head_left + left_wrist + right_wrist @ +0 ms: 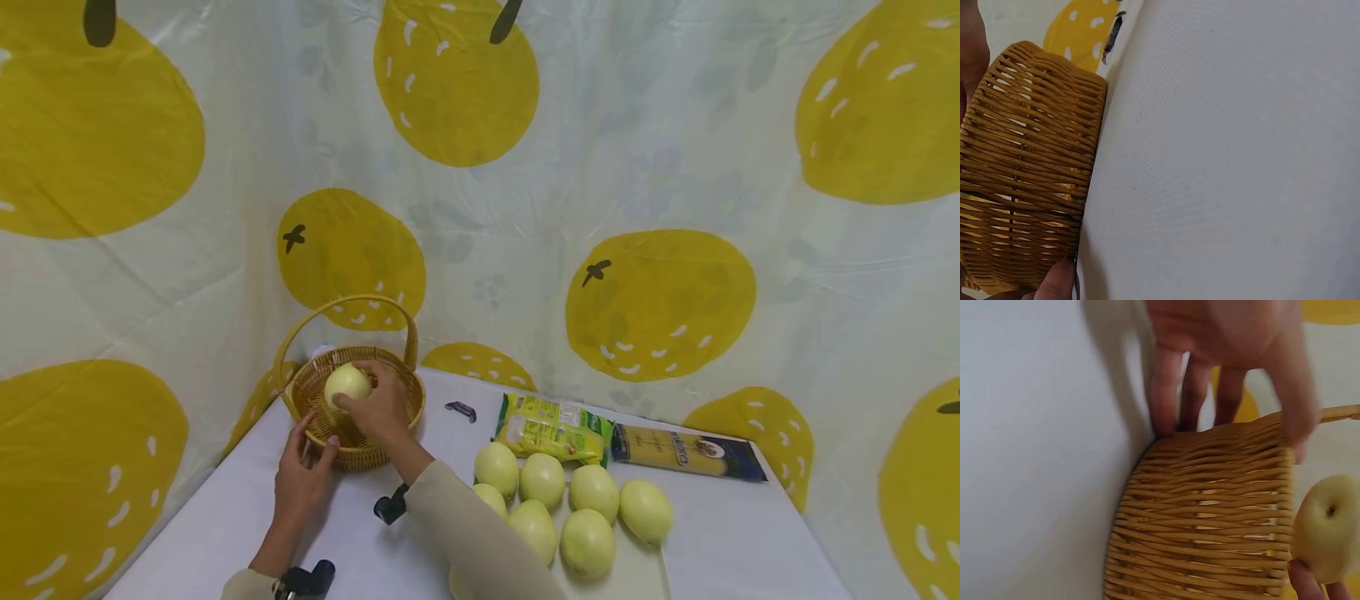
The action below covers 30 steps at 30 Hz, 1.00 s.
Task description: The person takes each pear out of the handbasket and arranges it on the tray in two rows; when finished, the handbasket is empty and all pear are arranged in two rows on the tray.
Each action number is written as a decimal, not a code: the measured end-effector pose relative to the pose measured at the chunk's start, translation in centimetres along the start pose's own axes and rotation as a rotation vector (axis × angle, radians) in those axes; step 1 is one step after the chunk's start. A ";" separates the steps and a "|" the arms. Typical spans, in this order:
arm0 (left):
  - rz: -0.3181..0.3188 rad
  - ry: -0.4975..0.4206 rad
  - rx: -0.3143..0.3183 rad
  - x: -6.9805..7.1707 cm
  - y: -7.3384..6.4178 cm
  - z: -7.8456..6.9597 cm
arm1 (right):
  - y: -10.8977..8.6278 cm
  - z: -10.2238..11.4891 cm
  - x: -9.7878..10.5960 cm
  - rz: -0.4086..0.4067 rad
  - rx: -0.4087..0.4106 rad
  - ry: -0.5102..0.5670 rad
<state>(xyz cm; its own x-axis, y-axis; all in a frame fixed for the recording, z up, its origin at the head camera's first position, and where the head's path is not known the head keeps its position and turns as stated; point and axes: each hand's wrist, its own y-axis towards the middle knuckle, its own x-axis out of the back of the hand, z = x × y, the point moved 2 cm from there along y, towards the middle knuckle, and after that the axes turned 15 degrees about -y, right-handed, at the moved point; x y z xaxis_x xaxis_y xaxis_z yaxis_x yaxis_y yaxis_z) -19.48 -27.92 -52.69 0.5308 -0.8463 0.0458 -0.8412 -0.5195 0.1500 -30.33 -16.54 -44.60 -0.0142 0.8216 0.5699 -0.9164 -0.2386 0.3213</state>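
A pale yellow pear point(347, 386) is in my right hand point(384, 407), pinched between thumb and fingers. The hand holds it over the opening of a brown wicker basket point(363, 457), under the arched handle point(352, 301). At the basket's near left side, my left hand point(298, 487) rests its fairly straight fingers against the wall and rim. In the right wrist view, the pear point(1327, 532) shows beside the rim with its dimpled end visible. The left wrist view shows the woven wall point(1029, 169) and one fingertip low on it.
Several more pears point(588, 543) sit on and around a white tray point(651, 575) at the right, partly behind my right sleeve. Behind them lie a green and yellow packet point(555, 429) and a dark-ended yellow package point(686, 452). A small purple item point(461, 410) lies right of the basket.
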 end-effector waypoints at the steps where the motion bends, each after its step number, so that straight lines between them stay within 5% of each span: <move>1: -0.001 0.000 -0.001 0.0 0.0 0.0 | -0.1 0.1 0.3 -0.006 -0.008 0.015; 10: 0.004 0.015 -0.007 -0.2 -0.1 0.2 | -1.7 0.7 4.3 -0.003 -0.056 0.133; 30: 0.013 -0.001 -0.023 0.2 0.0 0.1 | -5.1 1.1 11.9 0.002 0.081 0.215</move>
<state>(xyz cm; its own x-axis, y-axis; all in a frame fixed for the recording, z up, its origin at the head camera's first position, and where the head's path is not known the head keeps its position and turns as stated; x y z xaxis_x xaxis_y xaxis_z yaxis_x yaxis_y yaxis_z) -19.39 -28.05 -52.75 0.5200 -0.8529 0.0465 -0.8453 -0.5059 0.1719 -25.34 -6.12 -38.60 -0.1086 0.9107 0.3986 -0.8814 -0.2736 0.3850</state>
